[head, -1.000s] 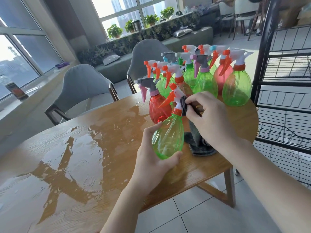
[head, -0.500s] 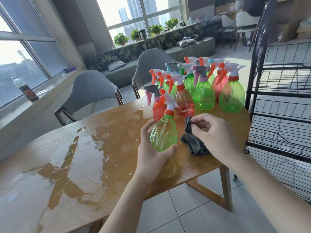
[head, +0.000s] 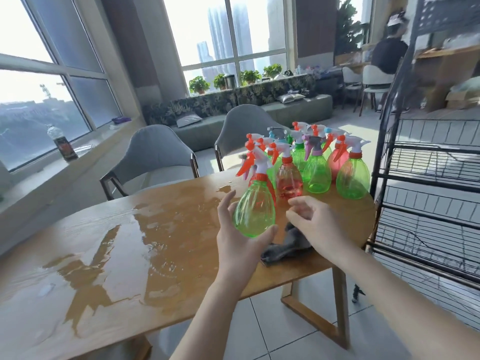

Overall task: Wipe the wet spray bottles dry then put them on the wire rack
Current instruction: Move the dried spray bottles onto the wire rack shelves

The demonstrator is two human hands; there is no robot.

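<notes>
My left hand (head: 233, 242) grips a green spray bottle (head: 255, 211) with an orange trigger by its lower body and holds it upright above the wooden table (head: 124, 302). Just right of the bottle, my right hand (head: 318, 229) hovers with loosely bent fingers and holds nothing. The dark grey cloth (head: 281, 250) lies crumpled on the table below it. Several more green and red spray bottles (head: 315, 175) stand clustered at the table's far right corner. The black wire rack (head: 428, 178) stands right of the table.
A wide puddle of water (head: 161, 229) covers the table's left and middle. Two grey chairs (head: 153, 152) stand behind the table. A dark bottle (head: 62, 146) sits on the window sill. A person (head: 389, 53) sits far back on the right.
My right hand has let go of the cloth, which now lies on the table. My left hand has lifted the green bottle higher and more upright. The view has tilted up.
</notes>
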